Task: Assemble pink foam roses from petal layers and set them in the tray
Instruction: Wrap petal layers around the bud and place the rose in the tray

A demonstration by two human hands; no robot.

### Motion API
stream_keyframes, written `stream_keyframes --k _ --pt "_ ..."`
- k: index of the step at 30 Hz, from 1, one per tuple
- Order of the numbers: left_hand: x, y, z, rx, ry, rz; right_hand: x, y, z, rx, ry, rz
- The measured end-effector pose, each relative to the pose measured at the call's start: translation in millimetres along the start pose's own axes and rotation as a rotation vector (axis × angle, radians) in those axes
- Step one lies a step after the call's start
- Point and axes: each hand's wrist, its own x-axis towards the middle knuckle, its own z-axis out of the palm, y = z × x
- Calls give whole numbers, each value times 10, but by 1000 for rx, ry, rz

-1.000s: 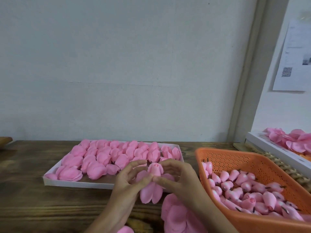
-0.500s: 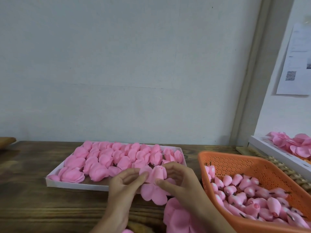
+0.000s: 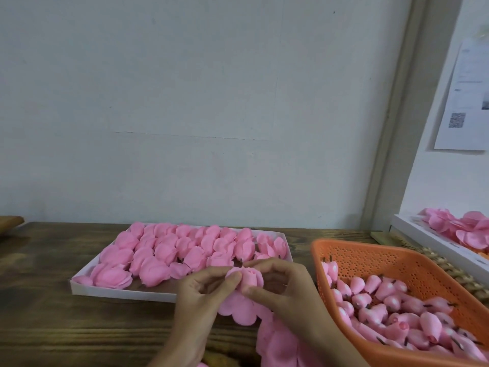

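A dark, grained wooden table (image 3: 53, 327) runs along a plain pale wall (image 3: 185, 102) that bears a faint horizontal line, and a grey upright frame (image 3: 397, 115) rises at the right. Beside the frame a printed sheet (image 3: 465, 102) with a square code hangs on the wall. Over the table's near middle, both hands meet around a half-built rose (image 3: 250, 278). The left hand (image 3: 201, 295) pinches its left side between thumb and curled fingers. The right hand (image 3: 285, 290) curls round its right side, thumb pressed under the bud. A flat petal layer (image 3: 240, 312) hangs beneath the bud, just in front of the white tray (image 3: 119, 292). The tray lies on the table behind the hands and is packed with finished roses (image 3: 164, 250). To the right stands an orange perforated basket (image 3: 370, 252) heaped with pink buds (image 3: 391, 300) on short dark stems. Loose petal layers (image 3: 280, 343) pile up at the near edge, under the right wrist. Farther right a second white tray (image 3: 434, 242) holds more pink petals (image 3: 465, 229), with a woven strip (image 3: 449, 274) between it and the basket. A wooden edge (image 3: 9, 223) shows at the far left.
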Motion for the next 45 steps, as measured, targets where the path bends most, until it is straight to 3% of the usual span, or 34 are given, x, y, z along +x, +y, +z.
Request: stream_keyframes --k 11,14,20,26,30,38,45 --pt "-5 38 -30 93 -101 15 0 -26 -13 30 34 7" --pt "15 18 -49 79 -79 -51 0 -54 -35 -28 10 -26" --pt "75 -71 -98 57 -76 -252 9 -81 -74 62 133 15" --pt "92 -65 -97 -100 51 -289 19 -86 -50 63 76 -20" --pt "50 6 -66 -72 49 -237 5 -73 -7 42 1 -55" --pt "-34 22 -6 65 18 -77 -6 -58 -7 -44 66 -15" --pt "-61 81 63 110 -34 57 -20 -94 2 -51 18 5"
